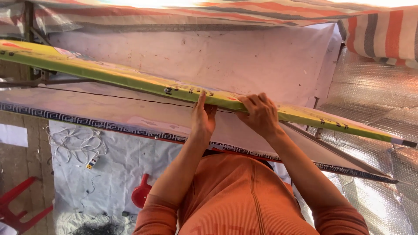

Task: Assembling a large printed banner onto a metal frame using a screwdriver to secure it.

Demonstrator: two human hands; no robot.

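A long yellow-green board (109, 76) with small black marks along its edge slants from the upper left down to the right. My left hand (203, 118) holds its lower edge near the middle, thumb up against the face and fingers tucked behind. Just to the right, my right hand (261, 114) curls its fingers over the same edge. Both forearms rise from my orange ribbed shirt (244, 200) at the bottom. Under the board lies a white panel (109, 111) with a black-and-white key-pattern border and a red rim.
A white sheet (122, 165) below carries a coiled white cable with a power strip (91, 162) and a red plastic object (141, 193). A red stool (19, 209) stands at the bottom left. Silver foil padding (374, 100) fills the right side. A striped tarp (383, 30) hangs above.
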